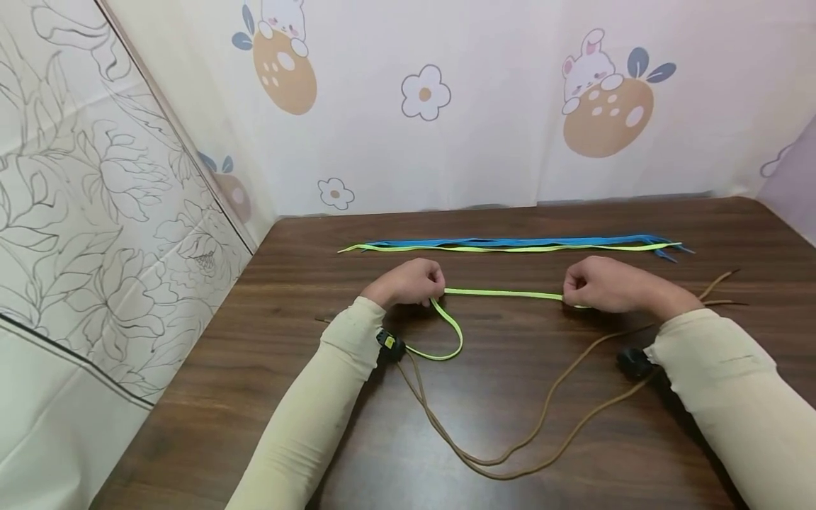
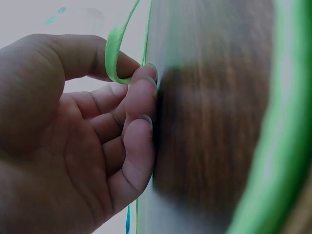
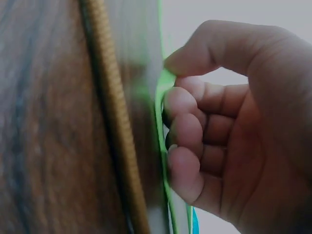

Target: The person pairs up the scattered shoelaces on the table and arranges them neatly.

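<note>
A flat yellow-green shoelace runs nearly straight between the two hands, low over the dark wooden table. My left hand pinches it between thumb and fingertips; from there its end loops down and back toward the left wrist. In the left wrist view the lace bends around at the thumb tip. My right hand pinches the other stretch, and in the right wrist view the lace passes down along the curled fingertips. The lace's far right part is hidden behind the right hand.
Behind the hands, blue laces and another yellow-green lace lie stretched side by side. A brown round cord curves across the table in front, passing under both wrists. A patterned curtain hangs along the back edge.
</note>
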Demonstrator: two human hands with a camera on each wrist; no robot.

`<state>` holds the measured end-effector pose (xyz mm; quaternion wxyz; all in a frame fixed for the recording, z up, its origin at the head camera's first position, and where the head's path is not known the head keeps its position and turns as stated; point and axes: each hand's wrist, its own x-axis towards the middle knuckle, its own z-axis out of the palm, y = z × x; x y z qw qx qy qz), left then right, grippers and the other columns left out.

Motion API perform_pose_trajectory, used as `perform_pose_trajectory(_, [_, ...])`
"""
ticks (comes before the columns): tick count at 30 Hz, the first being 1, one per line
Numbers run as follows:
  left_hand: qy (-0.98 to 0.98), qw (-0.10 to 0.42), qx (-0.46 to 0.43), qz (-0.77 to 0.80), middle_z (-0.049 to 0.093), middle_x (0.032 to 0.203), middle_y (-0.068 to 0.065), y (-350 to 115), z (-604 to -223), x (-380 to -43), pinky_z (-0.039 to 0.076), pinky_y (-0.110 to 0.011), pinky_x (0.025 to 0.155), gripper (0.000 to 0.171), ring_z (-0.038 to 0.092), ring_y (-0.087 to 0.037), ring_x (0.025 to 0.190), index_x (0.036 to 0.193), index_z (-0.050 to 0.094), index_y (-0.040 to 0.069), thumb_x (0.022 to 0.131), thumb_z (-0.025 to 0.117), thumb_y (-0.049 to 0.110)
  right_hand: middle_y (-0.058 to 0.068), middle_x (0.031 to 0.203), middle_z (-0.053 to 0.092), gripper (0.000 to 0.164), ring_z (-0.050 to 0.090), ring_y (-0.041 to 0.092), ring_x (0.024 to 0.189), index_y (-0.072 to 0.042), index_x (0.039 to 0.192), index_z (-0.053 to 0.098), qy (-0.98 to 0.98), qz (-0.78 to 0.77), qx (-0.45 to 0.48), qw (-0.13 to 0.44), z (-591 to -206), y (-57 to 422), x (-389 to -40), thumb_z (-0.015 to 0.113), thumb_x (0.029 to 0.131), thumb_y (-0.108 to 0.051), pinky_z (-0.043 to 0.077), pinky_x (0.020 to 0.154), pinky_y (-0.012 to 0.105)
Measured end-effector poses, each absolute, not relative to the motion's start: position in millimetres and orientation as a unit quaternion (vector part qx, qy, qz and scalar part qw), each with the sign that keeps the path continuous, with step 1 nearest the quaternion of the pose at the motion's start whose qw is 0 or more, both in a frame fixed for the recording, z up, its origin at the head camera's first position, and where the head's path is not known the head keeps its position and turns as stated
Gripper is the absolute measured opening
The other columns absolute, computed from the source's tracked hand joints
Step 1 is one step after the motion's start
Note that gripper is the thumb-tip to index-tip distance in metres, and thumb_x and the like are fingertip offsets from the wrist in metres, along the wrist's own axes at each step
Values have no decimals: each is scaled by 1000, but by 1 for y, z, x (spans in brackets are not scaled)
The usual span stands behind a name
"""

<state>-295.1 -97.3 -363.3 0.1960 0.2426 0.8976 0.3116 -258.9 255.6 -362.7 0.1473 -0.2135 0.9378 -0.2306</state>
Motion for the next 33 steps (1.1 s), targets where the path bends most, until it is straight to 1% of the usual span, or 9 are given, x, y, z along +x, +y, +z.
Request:
perform_pose_trajectory(6, [895,199,242,317,65,93,-6,-96,-364,-297,50,-30,66,14,62,-18,71,101,66,7,102,55,16,3,69,55,13,48,18,59,-10,83,61,942,-247,-198,114,-360,258,-257,58,96,-10,40,60,34])
perform_pose_trajectory(12, [892,201,243,323,65,89,-6,-93,-363,-298,49,-30,65,14,61,-18,69,100,67,6,101,56,15,3,68,58,12,52,19,59,-11,86,62,943,-263,-181,96,-364,262,-257,60,97,-15,42,55,34])
perform_pose_trajectory(16, [877,213,238,359,64,86,-8,-93,-362,-296,50,-29,65,15,61,-20,69,101,67,3,101,57,14,3,69,61,14,56,20,60,-10,85,61,940,-275,-181,84,-366,262,-258,60,97,-16,43,52,33])
perform_pose_trajectory(21, [852,224,229,414,64,85,-10,-94,-360,-293,51,-30,65,19,62,-23,72,106,67,-2,100,58,13,3,74,61,12,57,20,64,-9,86,57,942,-274,-184,67,-369,260,-258,60,97,-14,45,57,35])
perform_pose_trajectory(24, [846,218,222,433,64,90,-13,-96,-359,-292,52,-31,66,20,63,-24,74,108,69,-1,99,61,16,4,78,60,7,56,20,67,-8,90,58,946,-265,-179,44,-369,260,-259,60,96,-12,45,60,36])
perform_pose_trajectory(26, [844,212,217,443,65,96,-15,-96,-359,-292,52,-31,67,21,64,-25,75,107,70,0,99,63,18,4,81,61,5,56,20,70,-8,95,60,949,-263,-172,32,-368,261,-260,59,96,-12,45,61,36])
perform_pose_trajectory(29, [844,202,214,448,65,104,-17,-97,-360,-294,52,-30,67,22,65,-24,76,107,70,0,98,64,20,4,87,63,10,57,20,74,-6,101,62,951,-263,-164,26,-367,263,-261,59,98,-15,46,64,37])
perform_pose_trajectory(31, [842,199,211,454,65,105,-18,-98,-361,-296,52,-30,68,23,64,-24,75,107,70,0,98,64,20,4,88,64,13,57,19,75,-5,104,63,952,-261,-160,25,-367,264,-263,60,98,-16,46,65,38])
perform_pose_trajectory(33, [842,198,206,457,64,102,-18,-98,-362,-297,52,-30,67,22,64,-23,75,108,69,-1,98,64,18,4,90,64,16,57,19,75,-4,107,63,953,-258,-159,25,-366,266,-263,60,98,-17,46,66,38])
